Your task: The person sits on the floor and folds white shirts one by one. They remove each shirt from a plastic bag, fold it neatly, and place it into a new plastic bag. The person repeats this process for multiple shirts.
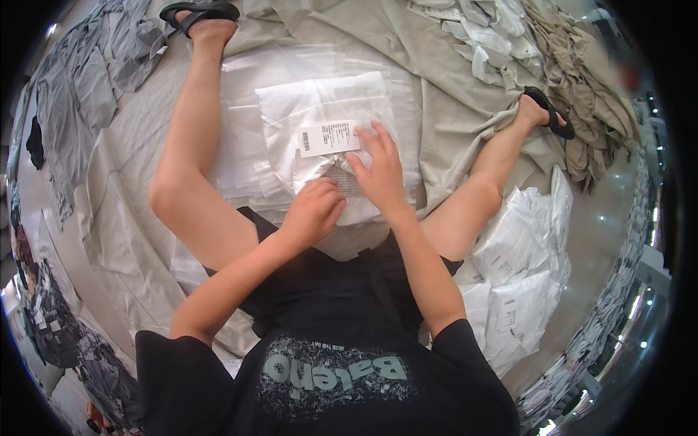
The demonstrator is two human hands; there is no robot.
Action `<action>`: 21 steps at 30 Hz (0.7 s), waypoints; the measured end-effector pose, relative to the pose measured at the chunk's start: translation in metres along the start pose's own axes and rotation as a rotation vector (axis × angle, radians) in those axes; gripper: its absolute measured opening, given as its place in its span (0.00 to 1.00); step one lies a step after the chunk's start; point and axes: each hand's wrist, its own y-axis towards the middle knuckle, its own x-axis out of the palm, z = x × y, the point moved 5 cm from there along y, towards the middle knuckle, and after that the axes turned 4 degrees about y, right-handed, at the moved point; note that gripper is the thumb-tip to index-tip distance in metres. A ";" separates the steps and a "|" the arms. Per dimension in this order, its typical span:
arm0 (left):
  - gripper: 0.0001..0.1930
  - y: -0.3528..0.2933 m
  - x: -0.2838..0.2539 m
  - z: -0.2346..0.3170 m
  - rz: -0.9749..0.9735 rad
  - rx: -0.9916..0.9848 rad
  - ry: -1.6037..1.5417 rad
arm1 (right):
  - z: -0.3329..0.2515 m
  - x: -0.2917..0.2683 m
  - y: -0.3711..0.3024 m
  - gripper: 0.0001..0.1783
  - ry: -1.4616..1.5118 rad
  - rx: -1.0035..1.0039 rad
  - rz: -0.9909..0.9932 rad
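A folded white garment (291,109) lies between my legs on a stack of clear plastic bags (240,87). On top of it rests a white paper hang tag (327,138) with a barcode, tilted slightly. Below the tag, the garment's opening shows a grey checked lining (345,182). My left hand (314,211) is closed, its fingertips pinching the garment's near edge beside that lining. My right hand (379,168) has its fingers apart, with fingertips at the tag's right end and the thumb just below the tag.
A beige cloth sheet (385,36) covers the floor under everything. Packed white garments in clear bags (520,254) lie by my right leg. Grey garments (80,87) are heaped at far left; brown garments (574,87) and white garments (487,36) at far right.
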 end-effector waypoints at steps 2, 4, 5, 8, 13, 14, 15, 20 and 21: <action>0.09 0.003 -0.014 0.001 0.065 -0.083 0.090 | 0.000 -0.002 0.020 0.41 -0.030 -0.125 0.005; 0.13 0.011 -0.028 0.011 0.090 -0.033 0.249 | -0.004 0.000 0.038 0.39 -0.070 -0.013 -0.155; 0.15 0.013 -0.022 0.012 0.055 0.007 0.256 | -0.003 0.001 0.046 0.38 -0.091 0.043 -0.234; 0.26 0.028 0.001 0.022 -0.013 0.118 0.317 | 0.021 0.008 0.078 0.32 -0.102 0.116 -0.488; 0.32 0.035 0.060 -0.003 -0.175 0.080 0.477 | -0.002 -0.029 0.072 0.18 0.654 0.421 -0.096; 0.32 0.028 0.076 -0.012 -0.187 0.092 0.518 | -0.007 -0.021 0.058 0.17 0.791 0.463 -0.101; 0.33 0.023 0.086 -0.018 -0.199 0.105 0.558 | -0.011 -0.012 0.045 0.17 0.926 0.505 -0.107; 0.25 0.008 0.068 -0.009 -0.347 0.149 0.092 | 0.038 0.030 -0.008 0.18 0.610 0.589 -0.161; 0.25 -0.003 0.050 -0.016 -0.249 0.128 0.069 | 0.042 0.030 -0.010 0.20 0.531 0.535 -0.166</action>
